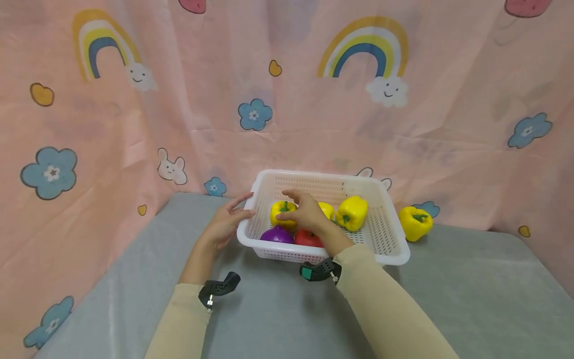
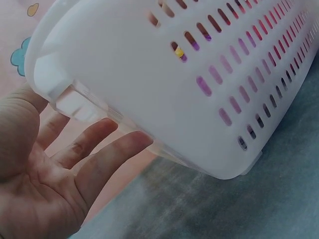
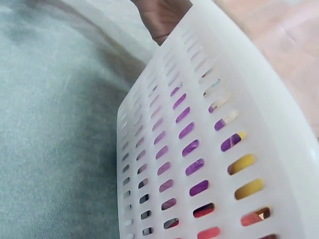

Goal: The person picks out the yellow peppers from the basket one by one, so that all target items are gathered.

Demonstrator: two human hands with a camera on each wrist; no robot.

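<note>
A white plastic basket (image 1: 390, 224) stands on the grey table. Inside are yellow bell peppers (image 1: 352, 213), a purple onion-like vegetable (image 1: 277, 235) and a red vegetable (image 1: 308, 238) partly covered by my right forearm. My right hand (image 1: 307, 212) reaches over the front rim, thumb and fingers spread above and beside the left yellow pepper (image 1: 279, 212), whose green stem shows between them. The right wrist view does not show this hand's fingers. My left hand (image 1: 223, 222) is at the basket's left end, fingers extended against the wall below the rim in the left wrist view.
Another yellow bell pepper (image 1: 415, 223) lies on the table to the right of the basket. The grey table (image 1: 484, 284) extends on both sides. Behind it hangs a pink printed curtain (image 1: 287, 149), close to the basket's back rim. Both wrists wear black mounts.
</note>
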